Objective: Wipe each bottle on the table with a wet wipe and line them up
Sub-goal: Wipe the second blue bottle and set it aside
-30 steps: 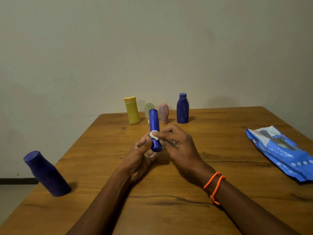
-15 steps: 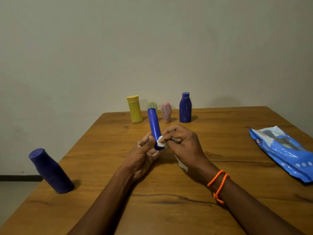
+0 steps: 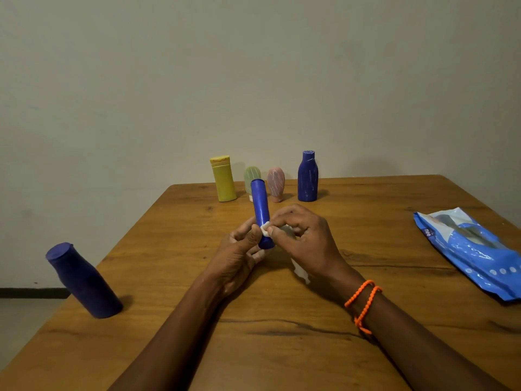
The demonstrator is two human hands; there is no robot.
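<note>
A slim blue bottle (image 3: 261, 213) stands nearly upright above the middle of the wooden desk (image 3: 282, 348), a plain pale wall (image 3: 253, 80) behind. The left hand (image 3: 239, 258) grips its lower end, fingers curled round it. The right hand (image 3: 304, 241) pinches a white wet wipe (image 3: 265, 228) against the bottle's side. Four bottles stand lined up along the far edge.

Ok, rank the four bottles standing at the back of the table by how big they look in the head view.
1. dark blue bottle, tallest and widest
2. yellow bottle, close behind
3. pink bottle and green bottle: similar, unranked, since the slim blue bottle in the hands covers part of the green one.
</note>
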